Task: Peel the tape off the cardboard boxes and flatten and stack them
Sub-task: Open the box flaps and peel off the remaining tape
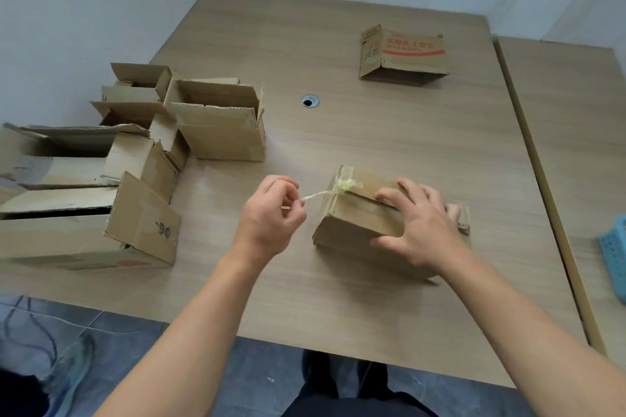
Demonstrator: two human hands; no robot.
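Your left hand (267, 217) pinches tape (349, 185) | your right hand (420, 227) presses box (352, 223), fingers spread | wood-grain table (372, 132), white walls (84, 10), grey tiled floor (264, 369)

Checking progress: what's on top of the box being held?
Bunched tape at its left edge, pinched by the left hand; the right hand rests there too, hiding what's beneath.

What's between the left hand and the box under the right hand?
In the head view, a twisted tape strip stretches from the left hand's pinch to the box's top edge; beneath it, only bare tabletop.
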